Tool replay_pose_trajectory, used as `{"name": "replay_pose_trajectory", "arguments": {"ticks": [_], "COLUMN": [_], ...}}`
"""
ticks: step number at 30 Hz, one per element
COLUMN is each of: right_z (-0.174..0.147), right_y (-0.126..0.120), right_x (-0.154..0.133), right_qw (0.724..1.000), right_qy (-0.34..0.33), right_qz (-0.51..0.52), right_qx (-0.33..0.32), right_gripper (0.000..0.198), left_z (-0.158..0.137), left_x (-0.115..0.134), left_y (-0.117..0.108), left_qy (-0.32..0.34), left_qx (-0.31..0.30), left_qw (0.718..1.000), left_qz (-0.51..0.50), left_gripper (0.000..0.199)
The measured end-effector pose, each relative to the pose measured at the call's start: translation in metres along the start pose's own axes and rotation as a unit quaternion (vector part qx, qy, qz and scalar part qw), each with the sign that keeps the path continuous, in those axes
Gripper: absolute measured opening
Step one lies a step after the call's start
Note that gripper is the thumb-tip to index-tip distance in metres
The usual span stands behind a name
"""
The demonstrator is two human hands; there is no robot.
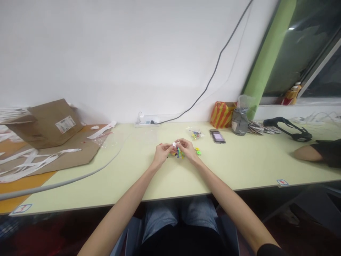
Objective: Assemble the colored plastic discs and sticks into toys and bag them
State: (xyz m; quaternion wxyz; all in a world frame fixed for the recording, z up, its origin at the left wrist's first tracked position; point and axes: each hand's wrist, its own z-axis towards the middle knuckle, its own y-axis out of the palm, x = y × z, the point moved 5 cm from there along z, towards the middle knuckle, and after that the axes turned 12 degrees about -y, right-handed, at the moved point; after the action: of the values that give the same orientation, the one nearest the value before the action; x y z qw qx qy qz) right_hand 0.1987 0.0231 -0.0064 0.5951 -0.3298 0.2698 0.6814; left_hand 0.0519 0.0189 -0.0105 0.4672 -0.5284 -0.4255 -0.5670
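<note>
Over the middle of the pale table, my left hand point(162, 153) pinches a small white piece point(174, 144), too small to name. My right hand point(187, 148) meets it from the other side, its fingers closed on a thin light stick-like part point(179, 142) that touches or adjoins the white piece. Small colourful plastic parts point(179, 153), blue, yellow and green, lie just below the fingers and are partly hidden by them. Beside my right hand are yellow and bright green round pieces point(198, 152). A bit of red shows behind my left fingers.
Farther back lie a clear bag of colourful parts point(195, 134) and a phone point(217, 136). A power strip point(146, 122) sits by the wall. At left are a cardboard box point(45, 124) and a grey cable point(87, 175). Another person's arm point(309, 152) rests at right, near a black headset-like strap point(289, 128).
</note>
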Motion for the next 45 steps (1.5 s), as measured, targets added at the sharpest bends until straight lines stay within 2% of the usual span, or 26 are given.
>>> {"name": "replay_pose_trajectory", "arguments": {"ticks": [7, 11, 15, 18, 21, 27, 36, 45], "right_z": [0.002, 0.002, 0.0, -0.001, -0.002, -0.002, 0.0, -0.002], "right_y": [-0.017, -0.018, -0.014, -0.014, -0.013, -0.01, -0.008, -0.003], "right_x": [0.008, 0.008, 0.009, 0.011, 0.015, 0.015, 0.009, 0.004], "right_qw": [0.998, 0.998, 0.993, 0.99, 0.989, 0.991, 0.993, 0.991], "right_qy": [0.019, 0.011, 0.039, 0.049, 0.066, 0.072, 0.065, 0.067], "right_qz": [0.0, 0.036, 0.098, 0.113, 0.12, 0.107, 0.082, 0.113], "right_qx": [0.056, 0.053, 0.056, 0.071, 0.059, 0.038, 0.048, 0.022], "right_gripper": [0.047, 0.046, 0.04, 0.036, 0.037, 0.04, 0.038, 0.041], "left_z": [0.001, 0.002, 0.0, -0.001, -0.002, -0.004, -0.009, -0.011], "left_x": [0.001, 0.001, 0.003, 0.004, 0.005, 0.007, 0.014, 0.014], "left_y": [0.002, -0.001, -0.001, 0.0, 0.001, 0.002, 0.003, 0.007], "left_qy": [0.01, 0.025, 0.051, 0.07, 0.084, 0.096, 0.11, 0.092], "left_qx": [0.001, 0.027, 0.045, 0.052, 0.054, 0.046, 0.034, -0.008], "left_qw": [0.999, 0.998, 0.995, 0.991, 0.987, 0.982, 0.976, 0.987], "left_qz": [0.031, 0.052, 0.079, 0.103, 0.124, 0.155, 0.185, 0.131], "left_gripper": [0.048, 0.044, 0.038, 0.034, 0.03, 0.029, 0.032, 0.033]}}
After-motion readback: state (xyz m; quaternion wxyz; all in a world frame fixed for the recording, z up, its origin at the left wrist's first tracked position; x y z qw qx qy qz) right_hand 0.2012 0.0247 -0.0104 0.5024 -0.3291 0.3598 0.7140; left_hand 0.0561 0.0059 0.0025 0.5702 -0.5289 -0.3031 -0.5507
